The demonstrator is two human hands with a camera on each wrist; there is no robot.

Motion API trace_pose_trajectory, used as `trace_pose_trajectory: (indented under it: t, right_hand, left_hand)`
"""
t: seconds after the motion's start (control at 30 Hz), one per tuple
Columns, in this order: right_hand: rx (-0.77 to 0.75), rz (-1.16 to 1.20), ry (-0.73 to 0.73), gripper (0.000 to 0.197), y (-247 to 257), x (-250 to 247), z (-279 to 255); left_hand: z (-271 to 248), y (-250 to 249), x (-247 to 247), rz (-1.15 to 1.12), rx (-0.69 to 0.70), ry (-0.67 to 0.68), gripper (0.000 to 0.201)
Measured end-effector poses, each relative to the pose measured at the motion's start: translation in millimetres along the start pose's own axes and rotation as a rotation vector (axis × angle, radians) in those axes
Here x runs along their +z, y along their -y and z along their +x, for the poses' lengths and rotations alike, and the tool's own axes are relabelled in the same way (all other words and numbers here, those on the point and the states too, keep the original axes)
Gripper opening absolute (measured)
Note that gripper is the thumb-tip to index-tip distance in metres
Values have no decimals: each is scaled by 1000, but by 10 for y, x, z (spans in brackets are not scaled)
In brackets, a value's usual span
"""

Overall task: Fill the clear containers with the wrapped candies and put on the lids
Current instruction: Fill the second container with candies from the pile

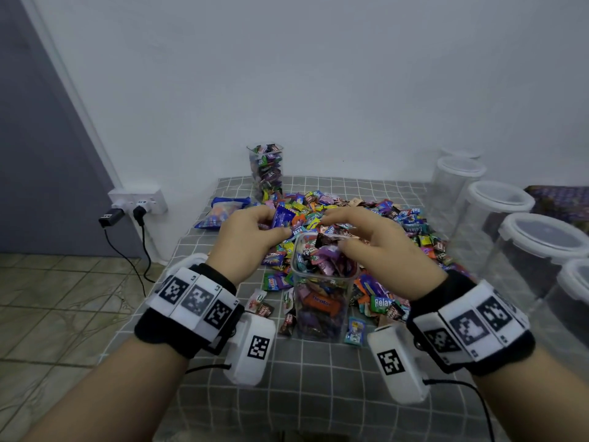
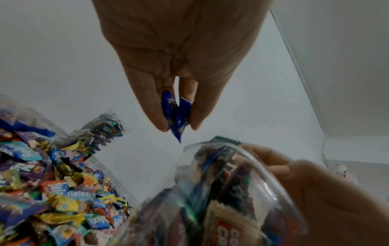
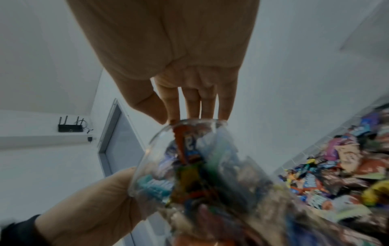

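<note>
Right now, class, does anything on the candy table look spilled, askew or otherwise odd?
Only the loose candy pile sprawling over the checked cloth, with strays beside the near container. That is stock for filling; both open containers stand upright.

Left hand (image 1: 251, 237) pinching, right hand (image 1: 379, 250) fingers (image 3: 192, 103) extended

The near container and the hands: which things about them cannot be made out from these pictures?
- Near container: its bottom part is blurred in both wrist views, so the lower candies are unreadable.
- Right hand: in the head view its fingertips are hidden behind the hand; the right wrist view shows them at the rim.
- Blue candy: its print is too small and folded between the fingers of the left hand.
- Lidded jars: cut off by the right edge of the head view.
</note>
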State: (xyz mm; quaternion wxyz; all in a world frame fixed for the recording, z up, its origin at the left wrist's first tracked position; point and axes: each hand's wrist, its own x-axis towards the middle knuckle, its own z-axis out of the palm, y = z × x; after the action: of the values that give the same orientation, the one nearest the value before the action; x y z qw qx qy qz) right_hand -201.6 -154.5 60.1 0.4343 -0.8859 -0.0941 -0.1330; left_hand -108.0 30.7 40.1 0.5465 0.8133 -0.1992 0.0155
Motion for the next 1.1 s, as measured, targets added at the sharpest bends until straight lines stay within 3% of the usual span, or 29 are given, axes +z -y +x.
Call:
trace_pose_trajectory:
  t: [0.1,0.2,0.33,0.43,0.53,0.6,0.7,0.83,1.0,1.1]
  right_hand:
    - [127,64,27,43,-129,-13,-89]
    - [224,153,110,84,-232,4,-163]
    - [287,263,171,106,-308,121,-215]
    - [300,324,109,93,-348,177,-207]
    - [302,316,100,96,-390,191,-193]
    - [298,315,103,102,-413,190,-196]
    - [291,308,97,108,-457,203,-189]
    - [284,325,87,107,-470,216,-177]
    - [285,318,92,100,-453,216,-184]
    - [269,354,93,91,-435,204,-193]
  left_hand:
    - [-31,-105,-6,-32,23,-7,8]
    - [-51,-230,4,-71,47,12,3]
    - [-69,-363,98,-97,91,55,11]
    - [-69,-381,179,-23,127,103,6]
    - [-81,-374,193,49,126,124,8]
    - [-93,-393,183,63,123,102,14]
    - [-103,-435,147,51,126,40,7]
    - [-80,-472,112,254,185,3,7]
    - [-129,-508,228,651,280,169,16]
    - [-136,-551,262,739,303,278,17]
